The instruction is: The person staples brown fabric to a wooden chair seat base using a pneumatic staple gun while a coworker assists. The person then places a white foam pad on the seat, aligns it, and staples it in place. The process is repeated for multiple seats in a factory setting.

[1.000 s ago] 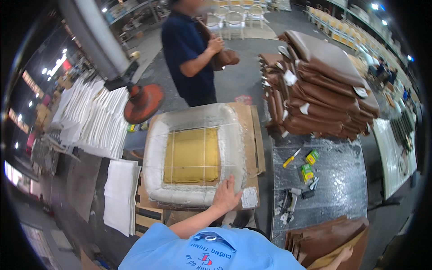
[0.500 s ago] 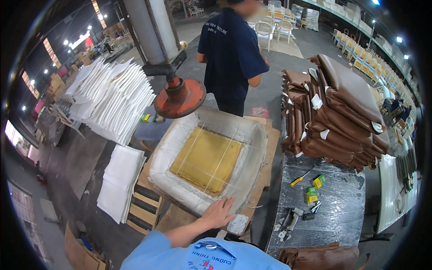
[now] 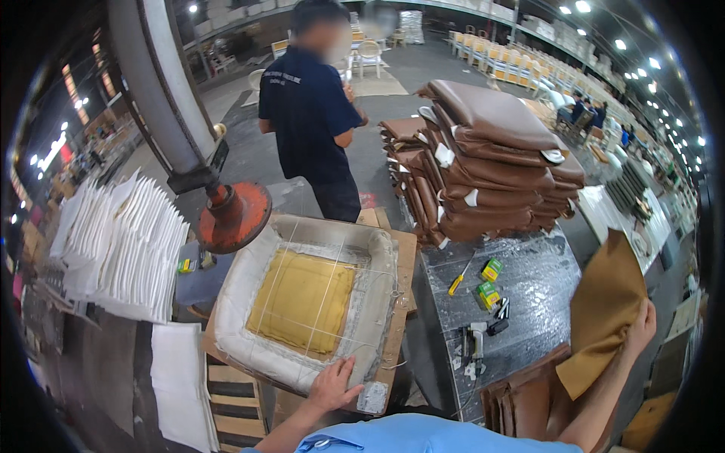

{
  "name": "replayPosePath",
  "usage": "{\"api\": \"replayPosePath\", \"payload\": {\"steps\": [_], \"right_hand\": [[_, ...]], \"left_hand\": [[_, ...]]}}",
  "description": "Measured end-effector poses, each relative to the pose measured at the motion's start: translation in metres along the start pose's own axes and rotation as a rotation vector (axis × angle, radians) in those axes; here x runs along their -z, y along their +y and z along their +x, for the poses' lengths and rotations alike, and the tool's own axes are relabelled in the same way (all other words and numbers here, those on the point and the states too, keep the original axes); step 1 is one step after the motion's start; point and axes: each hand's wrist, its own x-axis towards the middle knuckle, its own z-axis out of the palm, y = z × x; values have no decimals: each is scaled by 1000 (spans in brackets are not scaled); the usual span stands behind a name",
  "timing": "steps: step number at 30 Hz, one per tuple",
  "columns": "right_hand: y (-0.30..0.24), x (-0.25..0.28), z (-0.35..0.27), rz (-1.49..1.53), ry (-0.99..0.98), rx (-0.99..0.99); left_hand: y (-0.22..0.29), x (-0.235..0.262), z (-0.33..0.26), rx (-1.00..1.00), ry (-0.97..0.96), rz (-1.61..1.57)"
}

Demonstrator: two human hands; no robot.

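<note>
My left hand (image 3: 336, 383) lies with its fingers stretched out on the near rim of a square padded form (image 3: 377, 302). The form is wrapped in pale, cloudy film with strings across it, and a yellow cushioned pad (image 3: 302, 302) lies in its hollow. At the right, my right hand (image 3: 642, 326) grips the edge of a tan-brown sheet of upholstery material (image 3: 604, 306), held up and hanging over the table's near right corner. Below it is a pile of brown sheets (image 3: 521, 404). An orange-red round press head (image 3: 236, 219) hangs above the form's far left corner.
A tall stack of brown padded covers (image 3: 495, 166) stands on the film-covered table (image 3: 529, 279). Also there are a yellow-handled screwdriver (image 3: 457, 282), small green-yellow boxes (image 3: 488, 294) and an air tool (image 3: 476, 341). White sheets (image 3: 124, 249) are stacked left. A co-worker (image 3: 310, 113) stands beyond the form.
My right hand has come into view at the right, holding up a tan-brown sheet. The view has swung to the right. My left hand stays on the form's near rim.
</note>
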Motion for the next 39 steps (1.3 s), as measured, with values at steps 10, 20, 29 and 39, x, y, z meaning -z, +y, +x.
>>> {"api": "replayPosePath", "payload": {"steps": [10, 20, 29, 39], "right_hand": [[-114, -37, -93, 89, 25, 29], [-195, -73, -161, 206, -108, 18], [-319, -114, -201, 155, -769, 392], [-384, -153, -236, 298, -1150, 776]], "left_hand": [[-66, 14, -37, -176, -34, -32], [-117, 32, -79, -191, 23, -44], [-128, 48, -90, -12, 36, -180], [-59, 101, 22, -246, 112, -912]]}}
